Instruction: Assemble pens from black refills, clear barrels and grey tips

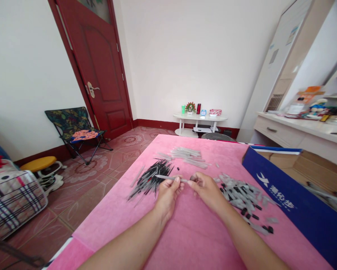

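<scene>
Pen tube (165, 177), left of the blue box (312, 228), pinched mid-length by the left hand (168, 192), the right hand (204, 186) gripping its end, presumably to keep it level and steady!

One grey tube (166, 177), three piles (151, 179), one blue box (298, 221), one folding chair (68, 122)

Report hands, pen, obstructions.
Left hand gripping slim grey plastic pen; right hand pinching its other end. No obstruction seen; thin black and grey rods heaped near pen's tip.
</scene>
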### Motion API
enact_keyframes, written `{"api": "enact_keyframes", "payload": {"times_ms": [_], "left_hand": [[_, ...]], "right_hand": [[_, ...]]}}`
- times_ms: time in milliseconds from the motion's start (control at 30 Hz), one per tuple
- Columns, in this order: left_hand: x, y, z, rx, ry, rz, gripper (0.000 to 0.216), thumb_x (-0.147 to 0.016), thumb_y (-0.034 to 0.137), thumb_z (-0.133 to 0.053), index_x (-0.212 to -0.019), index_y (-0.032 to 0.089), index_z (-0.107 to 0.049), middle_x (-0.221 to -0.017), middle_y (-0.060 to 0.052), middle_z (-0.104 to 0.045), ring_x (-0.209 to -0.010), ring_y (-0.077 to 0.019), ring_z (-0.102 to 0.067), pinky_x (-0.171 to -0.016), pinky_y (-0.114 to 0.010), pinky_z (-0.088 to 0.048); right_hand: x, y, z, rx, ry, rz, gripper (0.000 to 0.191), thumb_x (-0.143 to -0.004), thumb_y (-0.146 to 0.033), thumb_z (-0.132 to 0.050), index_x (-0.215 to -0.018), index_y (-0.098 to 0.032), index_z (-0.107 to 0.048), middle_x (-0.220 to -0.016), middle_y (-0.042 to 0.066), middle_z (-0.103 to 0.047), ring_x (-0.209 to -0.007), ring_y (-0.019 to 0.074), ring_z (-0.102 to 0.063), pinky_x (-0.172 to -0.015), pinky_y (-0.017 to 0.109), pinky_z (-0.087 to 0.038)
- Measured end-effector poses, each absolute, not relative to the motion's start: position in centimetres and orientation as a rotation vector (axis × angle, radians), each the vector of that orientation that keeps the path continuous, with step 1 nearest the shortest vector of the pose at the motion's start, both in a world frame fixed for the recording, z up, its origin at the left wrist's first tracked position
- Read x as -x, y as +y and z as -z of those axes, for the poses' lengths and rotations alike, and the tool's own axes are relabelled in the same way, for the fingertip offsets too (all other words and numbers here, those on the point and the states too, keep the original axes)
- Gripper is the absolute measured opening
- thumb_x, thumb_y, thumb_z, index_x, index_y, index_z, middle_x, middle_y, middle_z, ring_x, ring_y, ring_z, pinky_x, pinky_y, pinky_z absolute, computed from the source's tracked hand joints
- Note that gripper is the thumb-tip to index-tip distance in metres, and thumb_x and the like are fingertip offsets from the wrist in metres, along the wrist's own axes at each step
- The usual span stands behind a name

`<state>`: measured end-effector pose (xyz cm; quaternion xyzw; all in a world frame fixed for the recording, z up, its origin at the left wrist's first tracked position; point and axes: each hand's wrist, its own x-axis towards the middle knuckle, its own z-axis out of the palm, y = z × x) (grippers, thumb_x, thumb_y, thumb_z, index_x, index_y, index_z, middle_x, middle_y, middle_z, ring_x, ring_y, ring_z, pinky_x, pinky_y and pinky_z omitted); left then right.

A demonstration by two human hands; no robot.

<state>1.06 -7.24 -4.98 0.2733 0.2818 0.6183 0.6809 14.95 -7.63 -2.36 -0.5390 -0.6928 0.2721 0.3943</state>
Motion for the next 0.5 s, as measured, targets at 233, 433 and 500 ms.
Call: {"api": "enact_keyframes", "payload": {"times_ms": [233, 433, 500], "left_hand": [[-1.0, -7.38, 4.88, -0.609, 0.646, -1.386, 0.024, -0.057, 0.026, -0.074, -0.072, 0.009, -0.066, -0.064, -0.002, -0.062, -0.055, -0.0059, -0.054, -0.057, -0.018, -0.044], [-1.04, -7.27, 5.16, -0.64, 0.621, -1.374, 0.022, -0.061, 0.024, -0.071, -0.077, 0.009, -0.065, -0.065, -0.003, -0.062, -0.055, -0.0057, -0.053, -0.056, -0.017, -0.044], [-1.06, -7.25, 5.13, -0.628, 0.627, -1.381, 0.021, -0.06, 0.024, -0.072, -0.075, 0.009, -0.065, -0.066, -0.002, -0.062, -0.055, -0.0056, -0.053, -0.056, -0.017, -0.044]], "right_hand": [[-14.91, -7.58, 2.49, 1.385, -1.732, -0.772, 0.03, -0.079, -0.043, -0.043, -0.066, -0.017, -0.052, -0.052, -0.002, -0.054, -0.041, 0.0095, -0.051, -0.042, 0.019, -0.036], [-15.23, -7.46, 2.53, 1.413, -1.732, -0.812, 0.042, -0.083, -0.047, -0.033, -0.059, -0.017, -0.049, -0.047, -0.002, -0.052, -0.037, 0.0088, -0.047, -0.04, 0.02, -0.035], [-15.26, -7.55, 2.41, 1.396, -1.728, -0.82, 0.033, -0.079, -0.045, -0.041, -0.064, -0.017, -0.051, -0.051, -0.002, -0.053, -0.039, 0.0091, -0.049, -0.04, 0.019, -0.035]]}}
